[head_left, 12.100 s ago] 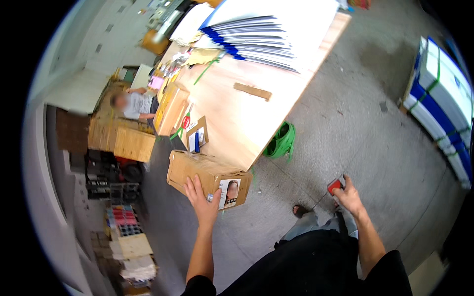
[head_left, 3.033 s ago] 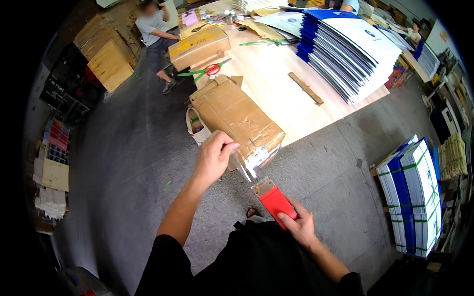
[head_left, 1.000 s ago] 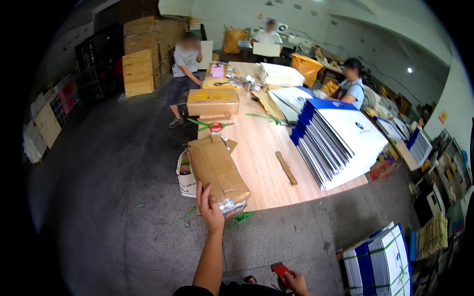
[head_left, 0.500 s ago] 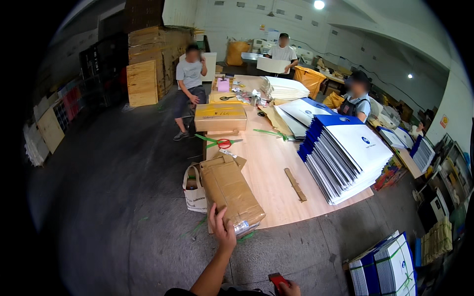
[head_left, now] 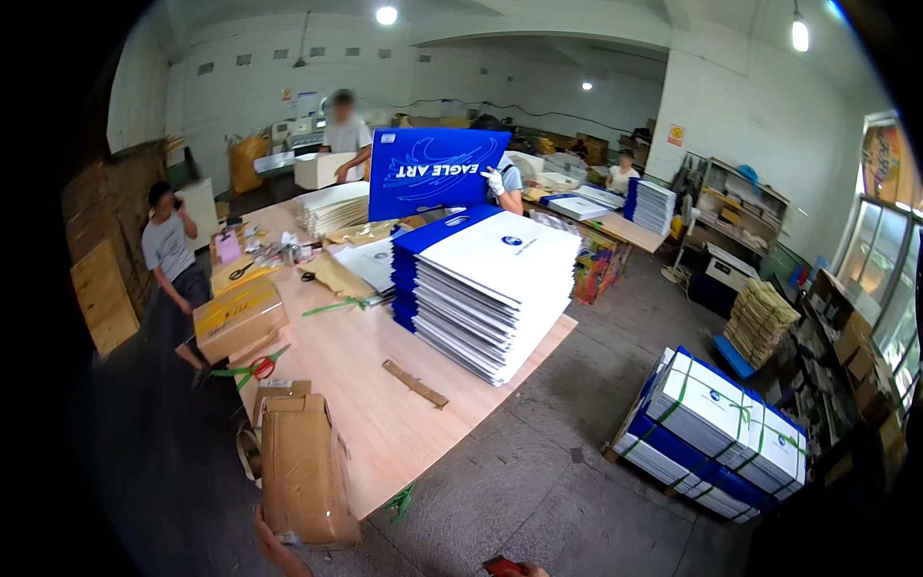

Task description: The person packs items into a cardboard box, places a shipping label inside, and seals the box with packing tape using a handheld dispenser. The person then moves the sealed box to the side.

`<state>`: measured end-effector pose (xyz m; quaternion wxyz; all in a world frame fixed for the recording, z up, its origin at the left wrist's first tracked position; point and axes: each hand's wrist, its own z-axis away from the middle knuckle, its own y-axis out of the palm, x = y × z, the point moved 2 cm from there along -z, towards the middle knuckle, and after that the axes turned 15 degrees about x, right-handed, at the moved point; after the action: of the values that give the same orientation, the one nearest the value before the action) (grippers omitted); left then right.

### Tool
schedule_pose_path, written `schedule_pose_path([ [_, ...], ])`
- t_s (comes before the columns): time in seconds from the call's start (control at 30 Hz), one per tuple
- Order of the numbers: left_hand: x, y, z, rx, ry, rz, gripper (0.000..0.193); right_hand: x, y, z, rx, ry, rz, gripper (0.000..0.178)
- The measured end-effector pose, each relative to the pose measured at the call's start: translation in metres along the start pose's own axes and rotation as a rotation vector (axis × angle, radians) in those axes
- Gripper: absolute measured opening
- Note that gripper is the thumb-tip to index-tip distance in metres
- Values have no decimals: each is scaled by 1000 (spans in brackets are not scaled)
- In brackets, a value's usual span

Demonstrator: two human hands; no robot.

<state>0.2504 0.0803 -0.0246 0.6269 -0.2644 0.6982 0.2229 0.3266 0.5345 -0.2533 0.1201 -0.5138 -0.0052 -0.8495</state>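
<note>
A brown taped cardboard box (head_left: 303, 471) lies at the near left corner of the table, partly over its edge. My left hand (head_left: 277, 550) is against the box's near left side, with a finger stretched along it; the rest is cut off or hidden. At the lower edge, my right hand (head_left: 531, 571) is closed round a small red object (head_left: 504, 565), whose kind I cannot make out. Just beyond the box are a flattened cardboard piece (head_left: 286, 388) and red-handled scissors (head_left: 262, 366). A brown cardboard strip (head_left: 414, 383) lies on the tabletop.
A tall stack of blue-and-white printed boards (head_left: 490, 288) stands on the table (head_left: 375, 442). Behind it, a gloved co-worker holds up a blue board (head_left: 437, 173). Another carton (head_left: 240, 317) sits at the left. Bundles tied with green straps (head_left: 711, 433) rest on the floor at right.
My view has swung right, shifting the table leftward. The left hand has slid from the box's top toward its near left side. A blue board is now raised behind the stack.
</note>
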Motion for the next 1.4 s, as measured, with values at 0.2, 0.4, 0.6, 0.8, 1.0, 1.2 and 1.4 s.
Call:
schedule_pose_path([
  [0.2,-10,15,-14,-165,-80,266,48,-19,-9,-7,-48,54,66,44],
  [0.4,13,-13,-24,-105,58,27,48,94,-10,31,147,115,61,43],
  [0.6,38,-25,-32,-51,126,146,47,106,-11,23,261,138,-19,36],
  [0.8,15,-19,-23,24,101,104,48,68,-12,-2,266,69,78,27],
  [1.0,25,-4,-10,-49,-85,398,54,62,-10,-10,250,65,93,28],
  [1.2,57,-12,-11,6,-29,494,49,81,-6,-4,332,57,149,42],
  [1.4,65,-7,-24,-170,-159,526,43,45,14,-9,387,67,65,43],
])
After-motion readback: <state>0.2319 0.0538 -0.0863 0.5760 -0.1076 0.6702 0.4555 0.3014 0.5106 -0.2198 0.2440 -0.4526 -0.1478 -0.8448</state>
